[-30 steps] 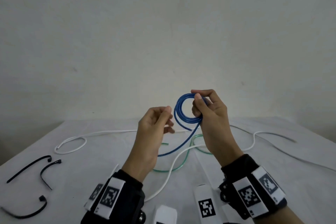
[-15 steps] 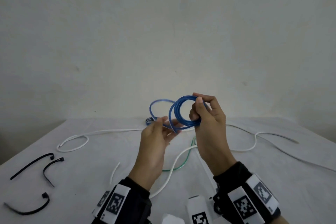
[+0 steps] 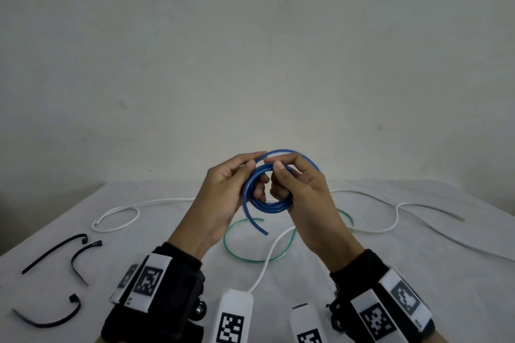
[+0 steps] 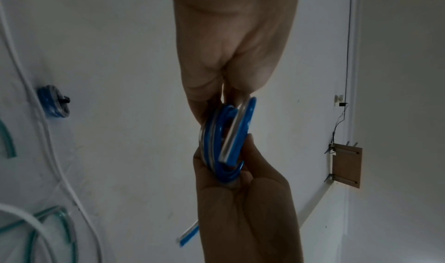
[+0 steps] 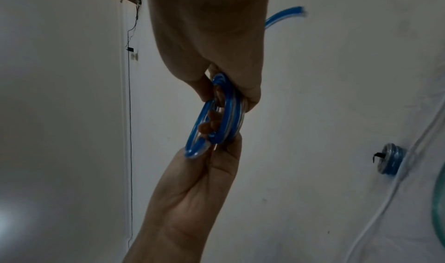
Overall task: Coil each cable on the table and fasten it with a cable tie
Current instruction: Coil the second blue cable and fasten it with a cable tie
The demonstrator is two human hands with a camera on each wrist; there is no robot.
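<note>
Both hands, the left hand [image 3: 223,198] and right hand [image 3: 303,192], are pinching the blue cable [image 3: 267,203] coil above the counter [image 3: 167,231], where its loose tail [image 3: 255,223] is likely risking springing the loops open if either pinch slackens.

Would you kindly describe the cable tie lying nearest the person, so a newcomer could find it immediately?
Start at the white table and go to its left edge, where three black cable ties lie. The nearest cable tie is at the bottom left, apart from the upper two, curved like a hook with its head pointing up.
</note>
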